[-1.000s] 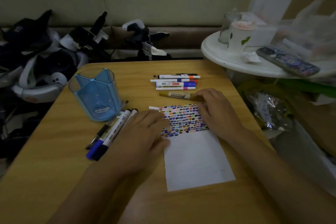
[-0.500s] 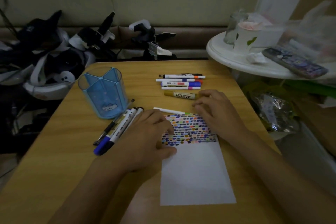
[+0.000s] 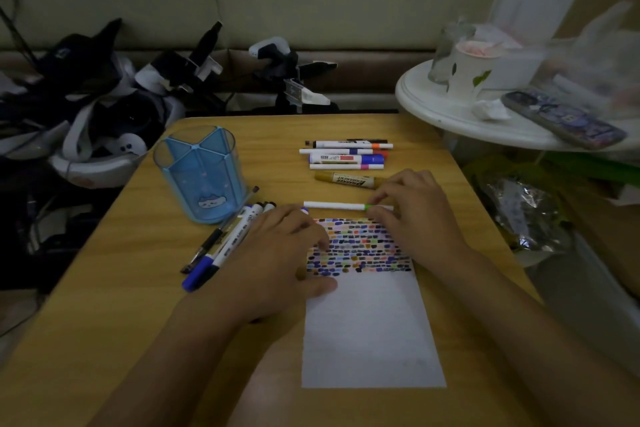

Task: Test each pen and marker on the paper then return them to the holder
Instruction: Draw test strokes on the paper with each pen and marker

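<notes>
Right hand point(image 3: 415, 215) on green-banded pen point(image 3: 334, 205); left hand point(image 3: 277, 260) on paper point(image 3: 372, 333)

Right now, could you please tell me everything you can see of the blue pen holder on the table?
The pen holder is a round cup of clear blue plastic, as it looks, split inside by blue dividers into wedge compartments. A small pale cartoon figure is printed low on its front. It stands upright on the far left part of the wooden table, and no pens show inside it. A cluster of pens and markers lies at its base on the near right side; whether they touch it is unclear. Neither hand touches it.
</notes>
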Demonstrator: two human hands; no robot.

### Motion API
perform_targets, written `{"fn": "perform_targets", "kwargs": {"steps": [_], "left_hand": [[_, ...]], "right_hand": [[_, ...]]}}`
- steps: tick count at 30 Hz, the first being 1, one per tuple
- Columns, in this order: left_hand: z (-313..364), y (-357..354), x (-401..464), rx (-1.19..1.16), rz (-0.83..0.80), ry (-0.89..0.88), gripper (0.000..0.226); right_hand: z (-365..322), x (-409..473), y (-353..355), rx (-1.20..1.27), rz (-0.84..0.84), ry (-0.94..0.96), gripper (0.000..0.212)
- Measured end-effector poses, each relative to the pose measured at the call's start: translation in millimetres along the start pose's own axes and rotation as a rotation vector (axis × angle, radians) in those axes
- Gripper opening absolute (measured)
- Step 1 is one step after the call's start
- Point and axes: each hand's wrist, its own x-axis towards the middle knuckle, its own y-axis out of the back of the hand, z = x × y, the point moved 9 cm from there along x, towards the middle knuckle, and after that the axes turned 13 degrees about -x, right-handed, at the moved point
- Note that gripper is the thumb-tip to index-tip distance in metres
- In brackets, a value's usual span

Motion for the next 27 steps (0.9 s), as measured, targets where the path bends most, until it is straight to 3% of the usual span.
{"fn": "perform_targets", "kwargs": {"steps": [4, 8, 10, 15, 21, 27], "left_hand": [[1.7, 3.8, 1.3, -0.006, 0.053, -0.019, 0.045], [10.1, 18.1, 1.9, -0.112, 0.172, -0.029, 0.041], [21.7, 22.1, -1.6, -0.187, 0.218, -0.075, 0.046], [38.4, 19.6, -6.7, -0.310, 0.291, -0.101, 0.030], [45.5, 12.6, -8.3, -0.319, 0.228, -0.136, 0.018], [53.0, 8.3, -7.0, -0.379, 0.229, -0.210, 0.022]], "right_hand": [[14.2, -1.7, 8.7, 0.149, -0.027, -0.181, 0.006], [8.5, -17.6, 8.7, 0.520, -0.150, -0.300, 0.008], [-7.9, -30.3, 6.2, 0.645, -0.252, -0.297, 0.013], [-42.8, -51.5, 7.0, 0.841, -0.392, -0.209, 0.016], [-26.8, -55.9, 16.3, 0.853, -0.365, -0.315, 0.022], [-21.7, -52.3, 20.2, 0.996, -0.333, -0.304, 0.024]]}}
